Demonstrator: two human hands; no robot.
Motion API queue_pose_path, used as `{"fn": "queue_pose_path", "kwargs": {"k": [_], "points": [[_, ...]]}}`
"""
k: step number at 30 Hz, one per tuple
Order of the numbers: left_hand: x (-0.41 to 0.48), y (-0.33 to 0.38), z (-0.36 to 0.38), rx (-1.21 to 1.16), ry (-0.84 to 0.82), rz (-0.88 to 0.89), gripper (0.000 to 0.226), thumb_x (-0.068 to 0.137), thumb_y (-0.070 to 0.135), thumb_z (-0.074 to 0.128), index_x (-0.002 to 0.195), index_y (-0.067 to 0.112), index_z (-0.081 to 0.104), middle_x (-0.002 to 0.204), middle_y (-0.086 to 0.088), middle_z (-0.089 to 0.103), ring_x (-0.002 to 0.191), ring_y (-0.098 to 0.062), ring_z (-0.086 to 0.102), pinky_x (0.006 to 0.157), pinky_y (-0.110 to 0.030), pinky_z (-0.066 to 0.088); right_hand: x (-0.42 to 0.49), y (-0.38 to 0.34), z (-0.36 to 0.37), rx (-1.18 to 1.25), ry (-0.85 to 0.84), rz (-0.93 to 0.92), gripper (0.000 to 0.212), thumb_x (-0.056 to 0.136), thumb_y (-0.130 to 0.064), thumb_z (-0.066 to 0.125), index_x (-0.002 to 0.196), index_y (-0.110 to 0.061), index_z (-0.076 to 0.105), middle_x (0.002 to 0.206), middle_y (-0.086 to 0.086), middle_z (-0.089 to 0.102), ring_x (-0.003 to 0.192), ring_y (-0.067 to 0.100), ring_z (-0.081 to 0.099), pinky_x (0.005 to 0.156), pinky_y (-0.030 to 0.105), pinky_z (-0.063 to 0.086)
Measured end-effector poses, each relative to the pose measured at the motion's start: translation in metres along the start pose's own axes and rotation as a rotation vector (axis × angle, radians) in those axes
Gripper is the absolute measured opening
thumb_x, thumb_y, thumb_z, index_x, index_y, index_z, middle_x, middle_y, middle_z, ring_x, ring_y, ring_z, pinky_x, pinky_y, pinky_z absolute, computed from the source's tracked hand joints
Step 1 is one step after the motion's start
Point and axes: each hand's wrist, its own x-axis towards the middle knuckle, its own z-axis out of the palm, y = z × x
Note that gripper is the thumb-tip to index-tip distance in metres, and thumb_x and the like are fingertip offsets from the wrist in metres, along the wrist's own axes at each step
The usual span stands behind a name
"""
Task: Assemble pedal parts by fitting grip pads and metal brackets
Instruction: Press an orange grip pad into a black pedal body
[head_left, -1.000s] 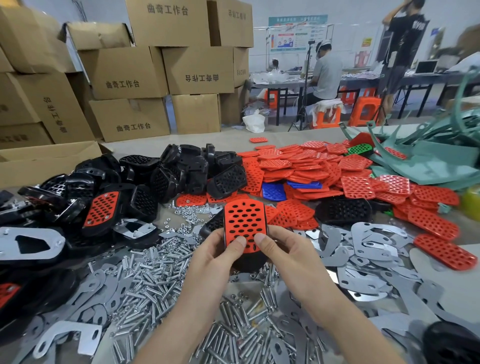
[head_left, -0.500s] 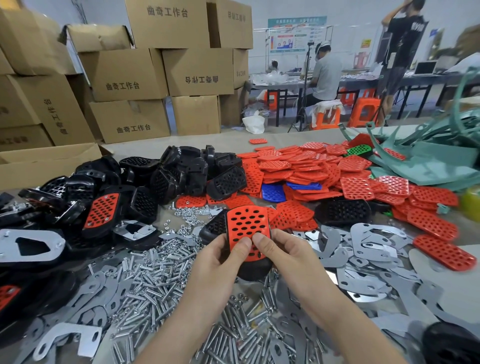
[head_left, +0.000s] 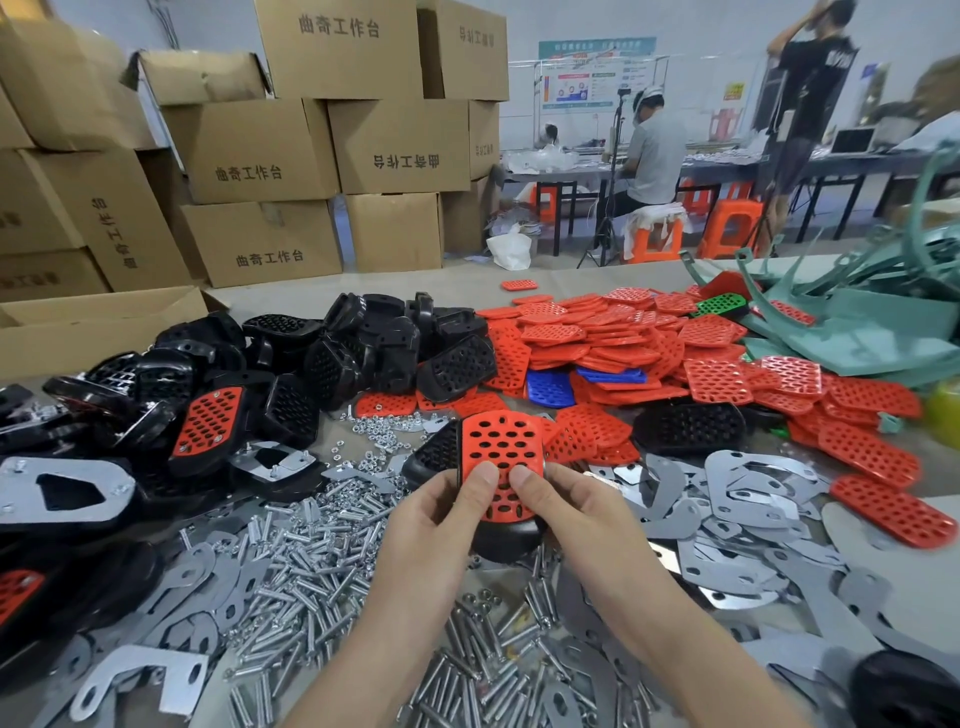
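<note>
**A:** Where is the pad now, and how do I hold it?

**B:** The red grip pad (head_left: 501, 449) lies on the black pedal body (head_left: 506, 538), in the middle of the scene and near to me. I hold both a little above the heap of bolts (head_left: 311, 561) on the tabletop (head_left: 452, 283). My left hand (head_left: 441, 525) and my right hand (head_left: 576, 519) pinch the pad onto the body. The two thumbs press side by side on the near half of the pad. The other fingers (head_left: 439, 480) curl around and under the body, and there I cannot see them well.

**A:** What can go wrong from here?

**B:** I think the far half is the danger. Only the near half is under my thumbs, so the far edge may be not seated and the pad may sit crooked. The underside is hidden, so I cannot tell if it is engaged. If one thumb presses harder, the pad may bend or jump out.

**A:** And the body itself?

**B:** It looks glossy and rounded below. It may slip from my fingers and fall into the bolts, or knock the second black body (head_left: 434, 452) just to the left. The metal brackets (head_left: 737, 499) at the right look thin at the edges, so a careless reach there is also a risk.
</note>
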Motion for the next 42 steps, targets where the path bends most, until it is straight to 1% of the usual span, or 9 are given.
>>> {"fn": "queue_pose_path", "kwargs": {"k": [6, 11, 17, 20, 24, 33, 37, 40, 42], "points": [[-0.004, -0.002, 0.003, 0.151, -0.080, 0.085, 0.025, 0.082, 0.056, 0.062, 0.096, 0.040, 0.075, 0.096, 0.004, 0.079, 0.092, -0.012, 0.075, 0.077, -0.025, 0.060, 0.000, -0.002, 0.002, 0.152, 0.108, 0.075, 0.053, 0.070, -0.071, 0.076, 0.104, -0.031, 0.081, 0.109, 0.004, 0.080, 0.104, 0.021, 0.076, 0.096, 0.041, 0.057], [-0.007, -0.005, 0.007, 0.190, -0.115, 0.096, 0.030, 0.090, 0.051, 0.055, 0.105, 0.032, 0.073, 0.101, 0.004, 0.078, 0.096, -0.015, 0.075, 0.086, -0.042, 0.060, 0.001, -0.008, 0.001, 0.232, 0.146, 0.030, 0.047, 0.068, -0.054, 0.088, 0.110, -0.036, 0.078, 0.114, 0.002, 0.078, 0.107, 0.020, 0.075, 0.100, 0.046, 0.057], [-0.010, -0.003, 0.006, 0.222, -0.153, 0.095, 0.031, 0.093, 0.057, 0.048, 0.103, 0.039, 0.070, 0.101, 0.006, 0.078, 0.094, -0.013, 0.075, 0.079, -0.030, 0.060, -0.003, -0.018, -0.004, 0.290, 0.117, 0.080, 0.052, 0.075, -0.066, 0.063, 0.111, -0.033, 0.078, 0.113, 0.006, 0.079, 0.093, 0.021, 0.076, 0.066, 0.031, 0.061], [-0.011, -0.001, 0.007, 0.212, -0.150, 0.095, 0.027, 0.092, 0.057, 0.046, 0.100, 0.044, 0.069, 0.099, 0.006, 0.078, 0.093, -0.013, 0.075, 0.079, -0.028, 0.058, 0.000, -0.016, -0.007, 0.351, 0.110, 0.117, 0.040, 0.088, -0.051, 0.060, 0.110, -0.024, 0.080, 0.114, 0.012, 0.078, 0.095, 0.023, 0.076, 0.075, 0.035, 0.065], [-0.011, 0.000, 0.007, 0.190, -0.138, 0.095, 0.030, 0.091, 0.059, 0.047, 0.098, 0.041, 0.070, 0.096, 0.004, 0.078, 0.089, -0.012, 0.075, 0.070, -0.021, 0.056, 0.001, -0.016, -0.006, 0.389, 0.103, 0.137, 0.037, 0.087, -0.042, 0.060, 0.105, -0.017, 0.082, 0.109, 0.016, 0.078, 0.085, 0.021, 0.076, 0.066, 0.032, 0.063], [-0.014, 0.000, 0.011, 0.163, -0.172, 0.104, 0.026, 0.091, 0.053, 0.057, 0.104, 0.039, 0.073, 0.100, 0.004, 0.078, 0.093, -0.012, 0.075, 0.074, -0.019, 0.057, -0.002, -0.016, -0.006, 0.179, 0.065, 0.048, 0.051, 0.086, -0.071, 0.062, 0.118, -0.034, 0.077, 0.120, 0.006, 0.077, 0.110, 0.025, 0.074, 0.093, 0.042, 0.059], [-0.011, 0.001, 0.014, 0.076, -0.089, 0.088, 0.031, 0.079, 0.059, 0.060, 0.096, 0.037, 0.076, 0.092, -0.001, 0.079, 0.083, -0.016, 0.077, 0.062, -0.018, 0.057, -0.002, -0.015, -0.006, 0.148, 0.039, -0.007, 0.063, 0.080, -0.080, 0.061, 0.124, -0.036, 0.074, 0.124, 0.003, 0.075, 0.114, 0.022, 0.073, 0.088, 0.031, 0.060], [-0.006, 0.003, 0.010, 0.024, 0.014, 0.070, 0.031, 0.074, 0.060, 0.061, 0.087, 0.037, 0.077, 0.083, -0.004, 0.079, 0.072, -0.020, 0.077, 0.050, -0.020, 0.054, 0.000, -0.009, -0.005, 0.097, -0.017, -0.021, 0.062, 0.071, -0.068, 0.083, 0.127, -0.041, 0.070, 0.125, 0.001, 0.075, 0.118, 0.019, 0.071, 0.098, 0.034, 0.055], [-0.005, 0.003, 0.007, 0.020, 0.017, 0.078, 0.029, 0.074, 0.059, 0.062, 0.089, 0.039, 0.077, 0.086, -0.003, 0.079, 0.076, -0.019, 0.077, 0.055, -0.019, 0.055, 0.001, -0.004, -0.005, 0.079, -0.009, -0.029, 0.057, 0.072, -0.053, 0.085, 0.126, -0.044, 0.070, 0.123, 0.004, 0.075, 0.118, 0.021, 0.070, 0.106, 0.042, 0.051]]}}
